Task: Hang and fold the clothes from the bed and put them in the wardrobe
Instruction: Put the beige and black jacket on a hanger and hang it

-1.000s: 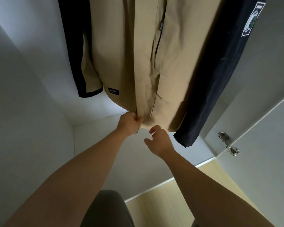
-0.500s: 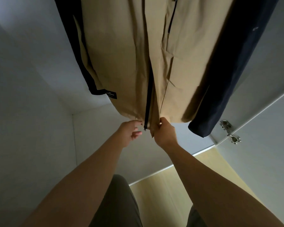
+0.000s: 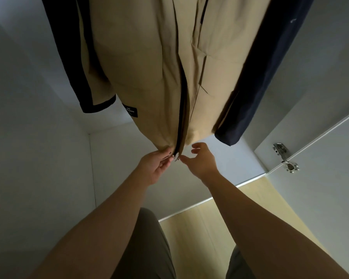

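A tan jacket (image 3: 149, 63) with dark sleeves hangs inside the white wardrobe (image 3: 38, 137), its front zipper (image 3: 179, 125) open at the bottom. My left hand (image 3: 156, 168) pinches the jacket's bottom hem just left of the zipper end. My right hand (image 3: 201, 162) is just right of the zipper end, fingers loosely spread and holding nothing; its fingertips are at the hem's edge. The jacket's right dark sleeve (image 3: 266, 77) hangs beside the tan body, the left dark sleeve (image 3: 75, 67) behind it.
The wardrobe's white floor panel (image 3: 129, 178) lies below the jacket. An open wardrobe door (image 3: 320, 188) with metal hinges (image 3: 286, 158) stands to the right. Light wooden flooring (image 3: 210, 228) and my legs in grey-green trousers (image 3: 145, 248) are below.
My right hand has let go of the right hem edge and opened. My left hand has taken a pinch on the left hem by the zipper end. The jacket swung slightly.
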{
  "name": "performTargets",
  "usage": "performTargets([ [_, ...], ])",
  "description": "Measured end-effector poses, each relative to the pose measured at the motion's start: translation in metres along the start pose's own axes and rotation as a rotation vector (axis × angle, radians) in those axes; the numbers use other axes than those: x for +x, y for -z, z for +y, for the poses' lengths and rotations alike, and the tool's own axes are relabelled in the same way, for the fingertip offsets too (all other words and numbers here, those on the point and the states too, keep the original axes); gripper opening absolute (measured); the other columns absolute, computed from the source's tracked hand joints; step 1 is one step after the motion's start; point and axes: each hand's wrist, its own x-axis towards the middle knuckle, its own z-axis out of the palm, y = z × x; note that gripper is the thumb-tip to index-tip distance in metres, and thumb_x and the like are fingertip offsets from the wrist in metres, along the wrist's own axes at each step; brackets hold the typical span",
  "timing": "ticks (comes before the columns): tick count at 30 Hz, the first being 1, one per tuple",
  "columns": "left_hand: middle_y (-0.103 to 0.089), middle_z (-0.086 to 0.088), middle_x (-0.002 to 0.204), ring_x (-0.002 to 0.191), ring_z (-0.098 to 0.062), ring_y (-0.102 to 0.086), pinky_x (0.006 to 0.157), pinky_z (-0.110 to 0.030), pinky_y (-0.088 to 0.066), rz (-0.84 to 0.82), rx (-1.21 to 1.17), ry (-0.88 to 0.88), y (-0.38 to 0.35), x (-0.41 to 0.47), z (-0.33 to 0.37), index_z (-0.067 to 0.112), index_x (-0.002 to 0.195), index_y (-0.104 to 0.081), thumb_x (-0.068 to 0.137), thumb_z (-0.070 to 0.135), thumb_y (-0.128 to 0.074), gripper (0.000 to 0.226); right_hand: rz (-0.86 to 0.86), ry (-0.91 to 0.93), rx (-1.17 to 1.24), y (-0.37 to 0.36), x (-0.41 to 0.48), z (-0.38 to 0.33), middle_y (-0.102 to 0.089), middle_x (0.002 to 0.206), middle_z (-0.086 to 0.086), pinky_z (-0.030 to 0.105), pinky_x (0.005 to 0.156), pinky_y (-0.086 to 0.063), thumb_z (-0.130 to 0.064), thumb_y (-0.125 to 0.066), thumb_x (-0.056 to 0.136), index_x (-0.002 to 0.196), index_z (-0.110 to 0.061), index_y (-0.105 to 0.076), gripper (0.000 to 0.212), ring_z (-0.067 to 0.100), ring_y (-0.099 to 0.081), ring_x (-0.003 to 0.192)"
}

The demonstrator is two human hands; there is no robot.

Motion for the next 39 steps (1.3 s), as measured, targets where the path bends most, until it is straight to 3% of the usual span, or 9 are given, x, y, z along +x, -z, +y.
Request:
performTargets([
  [3,-0.077,-0.015,0.103,0.090,-0.019,-0.076,0.072,-0.023,-0.059,0.021,0.031,-0.045,0.003,-0.001,-0.006,-0.002,0.110,-0.070,0.083,0.014,-0.081,0.033,-0.124,-0.022,-0.044,-0.009,-0.001,-0.003,-0.058,0.120,-0.003,0.025,0.076,-0.049,-0.031,-0.083,0.079,0.134,-0.021,-0.051,0.065,0.019,-0.060,0.106],
  [6,-0.075,-0.018,0.110,0.102,-0.025,-0.074,0.081,-0.027,-0.060,-0.032,0.058,-0.079,0.005,-0.007,-0.007,-0.003,0.112,-0.069,0.085,0.012,-0.078,0.033,0.013,-0.003,-0.052,-0.013,-0.002,-0.002,-0.068,0.099,0.002,0.022,0.062,-0.047,-0.024,-0.069,0.089,0.109,-0.014,-0.064,0.023,0.020,-0.064,0.087],
  [8,-0.073,-0.019,0.114,0.109,-0.029,-0.071,0.089,-0.032,-0.059,-0.102,0.084,-0.083,0.006,-0.013,-0.008,-0.004,0.115,-0.069,0.088,0.009,-0.075,0.031,0.054,0.008,-0.049,-0.013,-0.004,0.001,-0.069,0.088,0.004,0.021,0.057,-0.044,-0.018,-0.060,0.093,0.096,-0.012,-0.068,0.010,0.022,-0.065,0.080],
  [13,-0.075,-0.017,0.108,0.104,-0.028,-0.073,0.096,-0.035,-0.057,-0.040,0.225,-0.176,0.004,-0.023,-0.012,-0.004,0.110,-0.071,0.090,0.010,-0.074,0.025,0.096,-0.003,0.045,-0.014,-0.011,0.002,-0.070,0.086,-0.002,0.016,0.054,-0.044,-0.023,-0.069,0.090,0.096,-0.017,-0.068,0.009,0.011,-0.064,0.074],
  [15,-0.076,-0.019,0.104,0.100,-0.027,-0.074,0.093,-0.034,-0.059,0.001,0.254,-0.221,0.003,-0.024,-0.014,-0.004,0.104,-0.073,0.087,0.010,-0.077,0.022,0.096,0.028,0.059,-0.018,-0.015,0.003,-0.071,0.087,-0.006,0.019,0.061,-0.048,-0.024,-0.072,0.087,0.092,-0.020,-0.071,0.006,0.011,-0.064,0.076],
  [21,-0.077,-0.015,0.094,0.103,-0.037,-0.070,0.098,-0.043,-0.055,0.091,0.464,-0.286,0.006,-0.025,-0.018,0.008,0.087,-0.078,0.083,0.023,-0.082,0.016,0.076,0.081,0.091,-0.029,-0.025,0.001,-0.076,0.102,-0.004,0.030,0.088,-0.058,-0.015,-0.064,0.095,0.112,-0.018,-0.078,0.022,0.012,-0.069,0.089],
  [26,-0.078,-0.009,0.091,0.093,-0.028,-0.075,0.096,-0.044,-0.057,0.052,0.464,-0.344,0.005,-0.035,-0.019,0.016,0.083,-0.079,0.083,0.014,-0.081,0.003,0.103,0.037,0.144,-0.032,-0.026,0.001,-0.075,0.089,-0.004,0.024,0.076,-0.057,-0.011,-0.063,0.094,0.108,-0.015,-0.078,0.021,0.010,-0.068,0.082],
  [31,-0.077,-0.015,0.087,0.094,-0.040,-0.071,0.096,-0.052,-0.056,0.053,0.556,-0.447,0.005,-0.043,-0.020,0.023,0.072,-0.080,0.085,0.014,-0.080,0.016,0.103,0.015,0.191,-0.032,-0.029,0.000,-0.074,0.089,-0.003,0.027,0.074,-0.057,-0.007,-0.062,0.094,0.106,-0.016,-0.078,0.022,0.009,-0.067,0.080],
  [39,-0.077,0.003,0.076,0.077,-0.010,-0.074,0.080,-0.029,-0.056,0.067,0.685,-0.533,0.003,-0.047,-0.022,0.035,0.069,-0.078,0.084,0.020,-0.082,0.021,0.080,0.033,0.173,-0.025,-0.033,0.002,-0.074,0.083,-0.008,0.020,0.069,-0.054,-0.010,-0.065,0.092,0.099,-0.021,-0.080,0.020,0.011,-0.069,0.080],
])
